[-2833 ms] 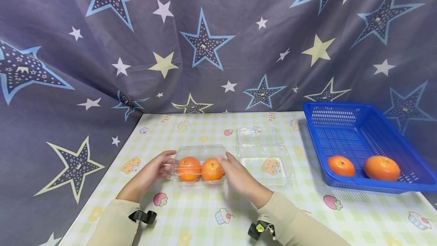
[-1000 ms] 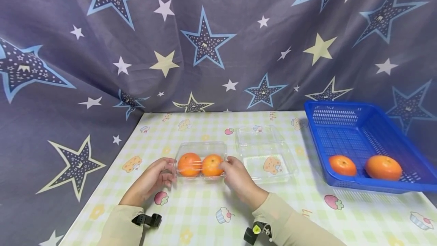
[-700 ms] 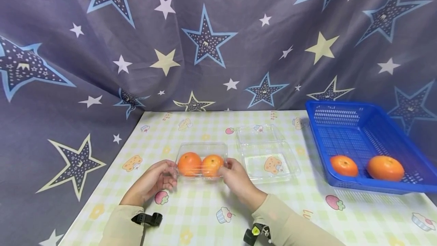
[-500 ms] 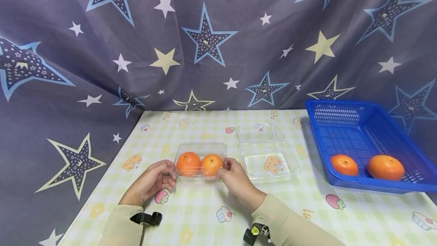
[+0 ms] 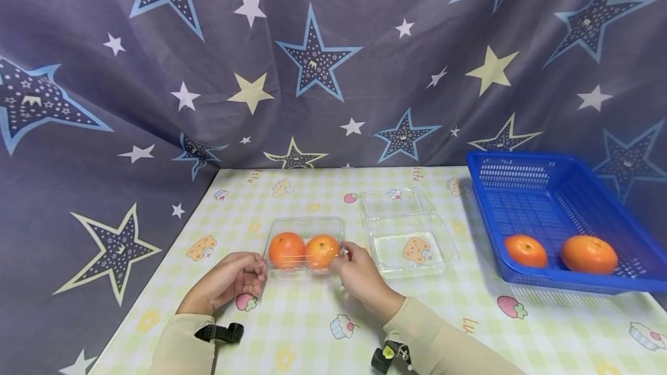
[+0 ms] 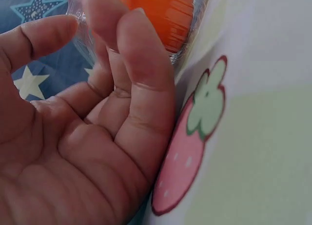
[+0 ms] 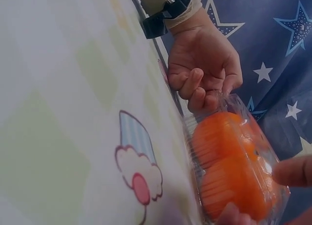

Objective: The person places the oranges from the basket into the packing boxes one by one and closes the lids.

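A clear plastic clamshell box (image 5: pixel 307 225) with its lid down stands on the table. Two oranges, one on the left (image 5: pixel 286 250) and one on the right (image 5: pixel 321 251), sit side by side inside. My left hand (image 5: pixel 226 281) pinches the box's front left corner with thumb and curled fingers. At the front right corner, my right hand (image 5: pixel 365 276) grips the box with its thumb in front. The right wrist view shows the left hand (image 7: pixel 204 61) at the box's far end, beside the orange fruit (image 7: pixel 219 137). In the left wrist view, the left palm (image 6: pixel 83 152) faces the camera.
Right of the box lies a second clear clamshell box (image 5: pixel 409 247), lid folded back. A blue plastic basket (image 5: pixel 521 201) stands at the table's right, with two more oranges, a smaller one (image 5: pixel 525 251) and a larger one (image 5: pixel 589 254). A starry curtain (image 5: pixel 333 62) hangs behind the table.
Both hands have moved from the box's sides toward its front corners. The box has shifted slightly left over the last half second. Basket and second box stay put.
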`<state>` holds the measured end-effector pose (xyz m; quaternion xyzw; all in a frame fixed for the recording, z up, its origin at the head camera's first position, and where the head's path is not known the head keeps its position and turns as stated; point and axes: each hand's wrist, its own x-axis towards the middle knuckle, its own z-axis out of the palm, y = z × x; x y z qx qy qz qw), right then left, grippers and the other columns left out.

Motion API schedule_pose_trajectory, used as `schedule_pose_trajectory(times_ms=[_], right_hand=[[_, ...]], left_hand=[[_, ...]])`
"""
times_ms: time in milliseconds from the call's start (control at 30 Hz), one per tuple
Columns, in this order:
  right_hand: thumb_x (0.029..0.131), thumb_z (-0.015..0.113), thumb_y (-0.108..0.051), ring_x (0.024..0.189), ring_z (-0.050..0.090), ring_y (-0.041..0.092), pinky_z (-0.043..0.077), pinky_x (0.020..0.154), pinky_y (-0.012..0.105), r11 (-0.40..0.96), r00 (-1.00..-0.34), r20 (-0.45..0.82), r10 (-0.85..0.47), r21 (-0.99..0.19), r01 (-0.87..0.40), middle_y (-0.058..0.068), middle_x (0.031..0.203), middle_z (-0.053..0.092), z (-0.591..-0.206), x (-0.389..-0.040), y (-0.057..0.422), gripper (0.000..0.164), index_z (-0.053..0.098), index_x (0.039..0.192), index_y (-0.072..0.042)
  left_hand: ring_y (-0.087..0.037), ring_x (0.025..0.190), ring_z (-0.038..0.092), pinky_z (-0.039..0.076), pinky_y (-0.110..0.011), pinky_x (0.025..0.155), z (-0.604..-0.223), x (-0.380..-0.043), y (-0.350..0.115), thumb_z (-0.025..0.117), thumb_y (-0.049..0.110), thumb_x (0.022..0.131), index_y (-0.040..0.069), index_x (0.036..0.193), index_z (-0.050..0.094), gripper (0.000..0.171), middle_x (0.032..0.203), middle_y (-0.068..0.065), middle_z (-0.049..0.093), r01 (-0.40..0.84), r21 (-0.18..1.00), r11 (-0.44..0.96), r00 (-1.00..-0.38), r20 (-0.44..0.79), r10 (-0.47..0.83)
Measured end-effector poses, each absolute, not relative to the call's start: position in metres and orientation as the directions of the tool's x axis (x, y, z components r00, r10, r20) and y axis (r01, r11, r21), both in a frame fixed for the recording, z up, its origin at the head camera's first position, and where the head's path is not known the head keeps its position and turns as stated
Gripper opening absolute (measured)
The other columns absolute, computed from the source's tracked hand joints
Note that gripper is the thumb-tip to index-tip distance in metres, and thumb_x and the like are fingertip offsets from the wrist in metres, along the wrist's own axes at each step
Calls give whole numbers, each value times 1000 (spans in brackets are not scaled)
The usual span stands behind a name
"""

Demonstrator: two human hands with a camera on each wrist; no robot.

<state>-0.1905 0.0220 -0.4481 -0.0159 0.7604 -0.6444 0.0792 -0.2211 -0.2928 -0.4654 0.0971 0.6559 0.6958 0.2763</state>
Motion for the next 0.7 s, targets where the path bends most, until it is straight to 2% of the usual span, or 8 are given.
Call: schedule_pose_trajectory(times_ms=[133, 233, 300, 400, 600, 700], right_hand=[[88, 54, -12, 55, 48, 18, 45, 53, 30, 165, -986, -115, -117, -982, 95, 19, 114, 65, -447, -188, 21, 67, 41, 151, 8], [91, 51, -14, 55, 48, 19, 48, 54, 33, 171, -985, -124, -122, -980, 102, 18, 101, 65, -446, -187, 21, 64, 42, 151, 7], [94, 48, -15, 56, 48, 18, 50, 54, 34, 179, -982, -134, -130, -978, 109, 13, 84, 60, -446, -187, 21, 62, 42, 151, 5], [96, 46, -16, 54, 46, 16, 50, 52, 34, 192, -978, -146, -146, -974, 117, 6, 69, 53, -447, -187, 21, 59, 42, 151, 3], [98, 40, -14, 46, 44, 13, 41, 47, 28, 141, -968, -159, -193, -981, 133, 3, 63, 55, -448, -187, 22, 55, 39, 150, 3], [99, 38, -12, 43, 41, 11, 35, 44, 25, 119, -964, -151, -219, -985, 127, 3, 63, 59, -447, -186, 22, 57, 32, 153, 6]], left_hand=[[-10, 64, 64, 59, -28, 63, -465, -219, -293, 44, 8, 103, 5, 95, 62, 20, 83, -2, 66, -244, 969, 22, -844, -224, 487], [-9, 63, 63, 58, -26, 61, -464, -218, -293, 45, 8, 104, 5, 96, 63, 20, 83, -1, 66, -246, 969, 30, -855, -232, 464], [-8, 63, 62, 57, -25, 60, -464, -218, -293, 46, 8, 103, 5, 96, 64, 20, 83, -1, 67, -252, 967, 37, -859, -241, 451], [-8, 63, 61, 56, -24, 60, -464, -218, -294, 45, 8, 103, 4, 96, 64, 20, 82, -1, 66, -252, 967, 46, -858, -245, 451], [-6, 63, 62, 56, -23, 61, -464, -217, -294, 46, 10, 106, 3, 97, 66, 23, 82, 0, 68, -229, 972, 42, -834, -218, 506], [-6, 62, 63, 57, -23, 61, -463, -217, -294, 49, 12, 106, 3, 96, 68, 24, 81, 1, 69, -230, 973, 36, -825, -214, 523]])
